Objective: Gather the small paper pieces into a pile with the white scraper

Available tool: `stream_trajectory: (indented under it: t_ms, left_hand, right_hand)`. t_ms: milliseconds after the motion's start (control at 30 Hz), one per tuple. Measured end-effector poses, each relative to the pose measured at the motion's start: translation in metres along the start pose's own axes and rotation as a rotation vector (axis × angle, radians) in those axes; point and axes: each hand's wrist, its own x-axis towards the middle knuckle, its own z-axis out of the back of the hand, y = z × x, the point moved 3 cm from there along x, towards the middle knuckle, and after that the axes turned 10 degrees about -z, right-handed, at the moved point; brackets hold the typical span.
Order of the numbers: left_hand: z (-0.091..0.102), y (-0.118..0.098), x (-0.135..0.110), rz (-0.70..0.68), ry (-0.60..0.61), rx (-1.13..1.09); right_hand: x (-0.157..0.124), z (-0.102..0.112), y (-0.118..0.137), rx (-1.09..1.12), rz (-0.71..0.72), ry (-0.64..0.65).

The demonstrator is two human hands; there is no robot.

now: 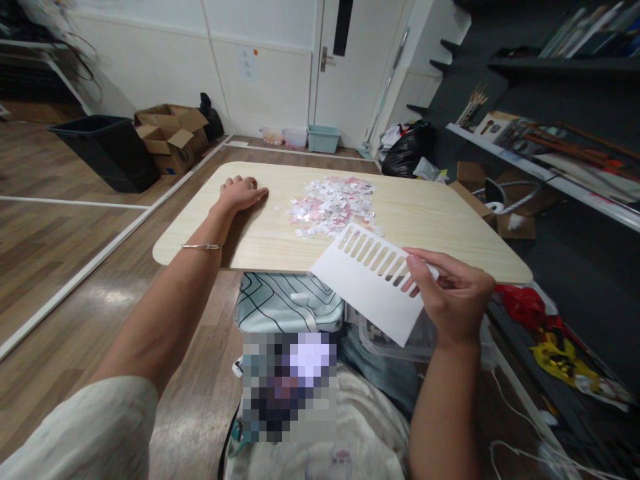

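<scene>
My right hand pinches one corner of a white card with a row of several long slots cut along its upper edge. The card is tilted and overlaps the near edge of the pale wooden table. My left hand rests on the tabletop at the left, thumb apart from slightly bent fingers, with nothing visible in it. To the right of that hand lies a heap of small white and pinkish paper pieces, apart from both hands.
A patterned light-blue bag and a clear plastic box are below the table's near edge. A black bin and cardboard boxes stand at left. Dark shelves line the right side; a black bag sits behind.
</scene>
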Motion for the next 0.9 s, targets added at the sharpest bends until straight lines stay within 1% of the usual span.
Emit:
stream_trajectory:
  t_ms: [200,400,533,633,733,800,900]
  left_hand:
    - [-0.001,0.001,0.001,-0.004,-0.008,0.008]
    - [-0.001,0.002,0.002,-0.007,-0.008,0.004]
    - [0.0,0.002,0.002,-0.004,-0.016,0.01]
    - [0.0,0.001,0.003,-0.002,-0.007,0.029]
    - [-0.001,0.001,0.003,-0.006,-0.01,0.045]
    - [-0.001,0.003,0.003,-0.006,-0.016,0.049]
    - [-0.002,0.005,0.006,-0.008,-0.014,0.054]
  right_hand:
    - [0.003,-0.001,-0.004,-0.003,0.057,0.0]
    - [0.005,0.0,-0.001,-0.03,0.124,0.025]
    - [0.004,0.001,0.0,-0.061,0.121,0.043]
    - [0.002,0.002,0.003,-0.102,0.097,0.026]
    - [-0.001,0.009,0.009,-0.169,0.103,-0.049]
    - [-0.002,0.015,0.014,-0.196,0.12,-0.137]
    - [-0.004,0.028,0.019,-0.173,0.138,-0.286]
